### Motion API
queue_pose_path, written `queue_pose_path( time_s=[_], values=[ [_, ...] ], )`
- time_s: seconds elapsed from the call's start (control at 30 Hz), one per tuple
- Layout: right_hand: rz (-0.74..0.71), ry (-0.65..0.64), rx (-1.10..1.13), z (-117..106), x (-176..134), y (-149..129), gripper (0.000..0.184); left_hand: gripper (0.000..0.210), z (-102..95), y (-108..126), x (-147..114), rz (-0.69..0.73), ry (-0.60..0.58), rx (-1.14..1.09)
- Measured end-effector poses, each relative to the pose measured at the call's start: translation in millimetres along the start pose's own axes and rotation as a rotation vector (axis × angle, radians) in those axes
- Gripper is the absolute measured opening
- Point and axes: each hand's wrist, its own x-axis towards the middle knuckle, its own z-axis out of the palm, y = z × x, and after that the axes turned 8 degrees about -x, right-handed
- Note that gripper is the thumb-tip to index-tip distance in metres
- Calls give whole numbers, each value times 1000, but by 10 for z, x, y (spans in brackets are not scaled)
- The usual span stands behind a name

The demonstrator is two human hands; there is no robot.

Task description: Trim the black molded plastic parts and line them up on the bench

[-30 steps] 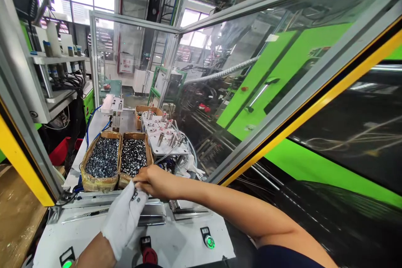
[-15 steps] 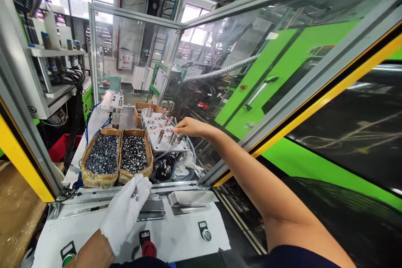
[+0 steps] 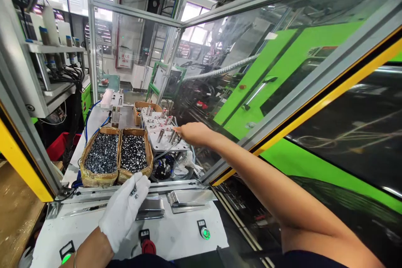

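Observation:
My left hand (image 3: 125, 213), in a white glove, is cupped palm up with a few small metal nuts (image 3: 135, 191) lying in it, just in front of the boxes. My bare right hand (image 3: 193, 133) reaches to the metal fixture plate (image 3: 153, 145), its fingers closed at one of the upright pins (image 3: 172, 135). Whatever they pinch is hidden or too small to make out. Beside the plate stand two cardboard boxes: the left box (image 3: 99, 179) is full of dark metal rings or nuts (image 3: 102, 153), the right box (image 3: 150, 157) of smaller shiny nuts (image 3: 133, 150).
Flat metal plates (image 3: 191, 197) lie stacked on the white front panel, near a green button (image 3: 205, 233) and a red button (image 3: 148, 247). A clear guard (image 3: 238, 71) with a metal frame rises at right. A third box (image 3: 138, 111) stands behind. Hoses and cables (image 3: 188, 167) lie beneath the fixture.
My right hand has shifted slightly right and down, still at the fixture's pins. My left hand has barely moved, nuts in its palm. The green buttons now glow brighter.

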Motion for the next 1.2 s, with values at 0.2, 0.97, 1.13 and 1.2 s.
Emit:
queue_pose_path(
  time_s=[0.2,0.97,1.13,1.2],
  values=[
    [253,5,977,-67,337,391,12,53,-1,49,-12,-74,19,-46],
    [145,381,296,651,333,229,19,54,-40,86,-85,-32,-55,102],
    [-68,333,274,768,225,320,43,33,-83,164,-51,-30,-133,33],
    [-12,375,205,738,139,306,40,33,-74,183,-38,-37,-203,-13]
  ],
)
